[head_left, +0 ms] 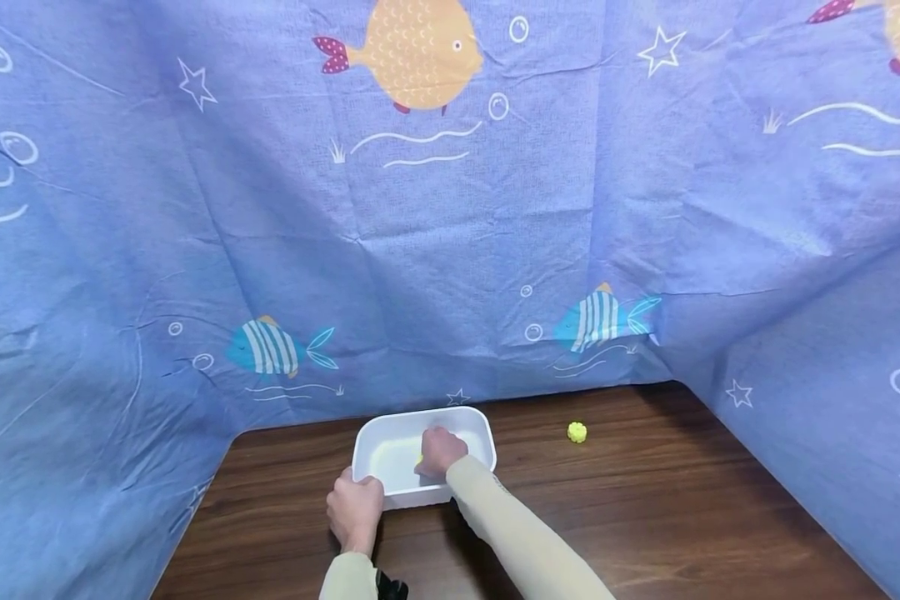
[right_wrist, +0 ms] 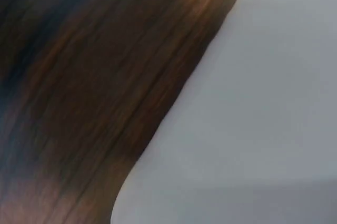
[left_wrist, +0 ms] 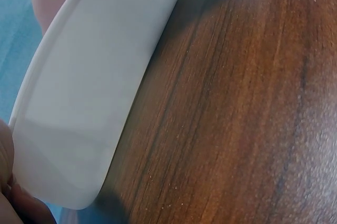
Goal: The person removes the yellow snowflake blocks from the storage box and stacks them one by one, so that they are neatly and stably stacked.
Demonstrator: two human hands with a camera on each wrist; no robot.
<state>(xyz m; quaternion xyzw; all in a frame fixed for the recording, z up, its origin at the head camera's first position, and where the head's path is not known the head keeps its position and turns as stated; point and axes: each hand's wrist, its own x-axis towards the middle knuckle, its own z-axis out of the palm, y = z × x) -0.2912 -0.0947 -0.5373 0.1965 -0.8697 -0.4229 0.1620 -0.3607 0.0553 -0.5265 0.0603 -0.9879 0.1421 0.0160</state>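
A white rectangular plastic basin (head_left: 401,500) with rounded corners stands on the table. My left hand (head_left: 355,507) grips its near left corner; the left wrist view shows fingers (left_wrist: 23,203) at the end of the basin's outer wall (left_wrist: 89,82). My right hand (head_left: 442,451) reaches over the near rim into the basin, its fingers curled. A bit of something yellow (head_left: 419,459) peeks out at the left of that hand; the rest is hidden by the fingers, and I cannot tell its kind. Only the basin's outside wall (right_wrist: 253,108) and the tabletop show in the right wrist view.
On the table to the right of the basin lies a small bright yellow, scalloped round piece (head_left: 577,432). The dark wood-grain table (head_left: 690,500) meets a blue fish-print cloth (head_left: 450,250) at the back and on both sides.
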